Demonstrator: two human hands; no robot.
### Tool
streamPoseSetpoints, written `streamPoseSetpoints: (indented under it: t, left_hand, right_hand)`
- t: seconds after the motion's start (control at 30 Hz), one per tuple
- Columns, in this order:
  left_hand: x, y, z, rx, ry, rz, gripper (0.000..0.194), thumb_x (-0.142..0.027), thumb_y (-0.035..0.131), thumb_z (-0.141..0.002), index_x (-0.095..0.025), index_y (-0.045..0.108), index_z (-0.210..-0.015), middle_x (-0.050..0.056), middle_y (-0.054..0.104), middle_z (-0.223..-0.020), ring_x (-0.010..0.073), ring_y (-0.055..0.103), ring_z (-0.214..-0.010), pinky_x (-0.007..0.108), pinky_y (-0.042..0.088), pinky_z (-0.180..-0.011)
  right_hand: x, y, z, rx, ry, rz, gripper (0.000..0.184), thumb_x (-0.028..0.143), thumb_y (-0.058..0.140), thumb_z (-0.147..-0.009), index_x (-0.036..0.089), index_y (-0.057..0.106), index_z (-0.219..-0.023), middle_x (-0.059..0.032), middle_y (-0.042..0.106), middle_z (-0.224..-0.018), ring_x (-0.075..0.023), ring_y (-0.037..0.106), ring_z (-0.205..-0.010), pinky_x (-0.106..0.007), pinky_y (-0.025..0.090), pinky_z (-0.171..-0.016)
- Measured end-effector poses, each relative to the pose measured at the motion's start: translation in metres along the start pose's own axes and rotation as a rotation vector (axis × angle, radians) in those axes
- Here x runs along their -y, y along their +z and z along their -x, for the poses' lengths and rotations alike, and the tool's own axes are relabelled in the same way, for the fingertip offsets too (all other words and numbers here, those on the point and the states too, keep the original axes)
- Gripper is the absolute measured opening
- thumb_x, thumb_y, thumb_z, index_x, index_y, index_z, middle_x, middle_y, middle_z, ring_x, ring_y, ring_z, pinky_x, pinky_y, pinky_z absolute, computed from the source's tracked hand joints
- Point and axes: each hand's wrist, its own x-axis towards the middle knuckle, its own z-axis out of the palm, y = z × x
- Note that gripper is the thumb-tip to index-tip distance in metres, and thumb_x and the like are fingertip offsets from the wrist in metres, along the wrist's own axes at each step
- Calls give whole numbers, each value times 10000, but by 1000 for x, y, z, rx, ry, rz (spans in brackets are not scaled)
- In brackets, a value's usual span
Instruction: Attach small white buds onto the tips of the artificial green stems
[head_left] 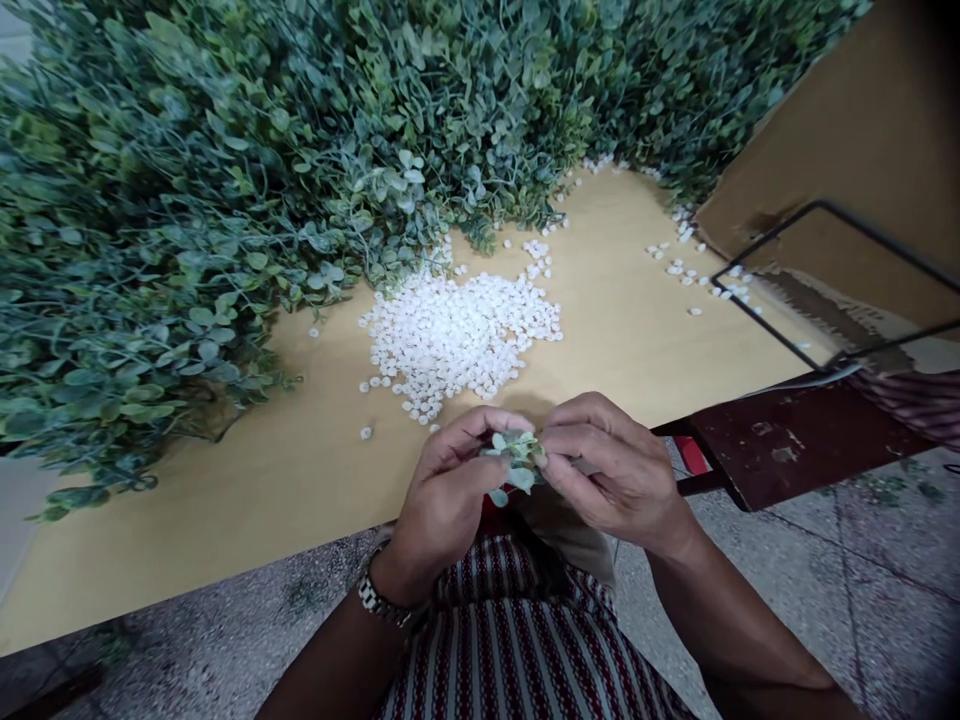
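Between my two hands is a small sprig of green artificial leaves (pixel 519 470), held above my lap at the table's front edge. My left hand (pixel 448 485), with a metal watch on its wrist, closes thumb and fingers on the sprig's left side. From the other side, my right hand (pixel 611 465) pinches at the sprig with its fingertips. Whether a small piece sits in that pinch is hidden. Just beyond my hands lies a heap of small white plastic pieces (pixel 457 335) on the tan tabletop (pixel 300 500).
A thick mass of artificial greenery (pixel 300 150) covers the back and left of the table. At the right stand a cardboard box (pixel 855 150) and a black wire frame (pixel 817 205), with loose white pieces near them. A dark red stool (pixel 802 440) is below on the right.
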Motion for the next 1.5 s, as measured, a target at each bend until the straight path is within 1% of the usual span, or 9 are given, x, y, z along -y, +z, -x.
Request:
streamPoseSetpoints:
  t: [0.1, 0.2, 0.33, 0.53, 0.7, 0.83, 0.97, 1.23, 1.5]
  left_hand:
    - [-1, 0, -1, -33, 12, 95, 68, -131, 606, -687, -147, 584, -749, 3, 575, -724, 100, 522, -616, 222, 433, -588]
    - [-2, -2, 0, -45, 53, 99, 112, -156, 623, -700, -167, 517, -735, 3, 582, -747, 118, 541, -649, 252, 448, -633]
    - [-4, -4, 3, -17, 28, -84, 183, -194, 689, -686, -171, 528, -768, -17, 545, -718, 98, 495, -611, 218, 407, -586]
    - [-4, -5, 2, -48, 82, -418, 73, -171, 634, -741, -146, 603, -681, -33, 485, -583, 72, 414, -536, 188, 338, -509]
    - [0, -8, -3, -165, 191, -325, 97, -114, 585, -713, -155, 607, -628, -29, 522, -637, 56, 405, -490, 189, 324, -456]
    - [-2, -8, -8, -228, 198, -206, 71, -121, 603, -681, -155, 604, -619, -34, 517, -648, 36, 376, -432, 186, 289, -408]
    - [-2, -6, -12, -259, 175, -152, 41, -130, 626, -661, -157, 600, -642, -34, 511, -657, 36, 369, -424, 183, 280, -399]
    - [1, -10, -12, -206, 261, -286, 83, -95, 600, -699, -168, 616, -661, -8, 547, -714, 63, 405, -489, 193, 322, -421]
    - [3, -11, -14, -173, 320, -344, 118, -70, 590, -712, -172, 628, -667, 1, 554, -726, 91, 459, -576, 192, 333, -443]
  right_hand:
    - [-1, 0, 1, -5, -29, 19, 145, 15, 602, -763, 137, 592, -841, -55, 577, -828, -126, 559, -740, -259, 492, -629]
    - [-3, 0, 0, -30, -28, 67, 149, 13, 599, -763, 138, 593, -844, -56, 578, -817, -132, 561, -733, -266, 495, -616]
    - [-4, 2, -3, -8, -71, 112, 136, 19, 588, -771, 136, 591, -839, -63, 583, -794, -143, 558, -722, -283, 503, -607]
    - [4, 1, -8, 28, -92, 134, 95, 29, 588, -775, 117, 604, -809, -74, 596, -756, -151, 553, -696, -302, 500, -605]
    - [-20, -12, -20, 17, 59, -50, 151, 98, 503, -853, 140, 613, -948, -47, 616, -765, -134, 583, -696, -254, 476, -569]
    - [-61, -23, -36, 39, 314, 297, 136, 135, 504, -844, 153, 632, -885, -43, 613, -772, -153, 581, -683, -283, 445, -610]
    - [-81, -21, -47, 201, 390, 450, 135, 130, 502, -810, 158, 634, -804, -35, 580, -743, -147, 558, -650, -271, 413, -604]
    - [-71, -19, -39, 191, 371, 412, 92, 121, 518, -780, 175, 565, -722, -16, 544, -723, -133, 517, -656, -253, 401, -591]
    - [-55, -29, -17, 239, 275, 249, 87, 196, 521, -860, 162, 597, -832, -47, 567, -770, -161, 536, -726, -296, 442, -641]
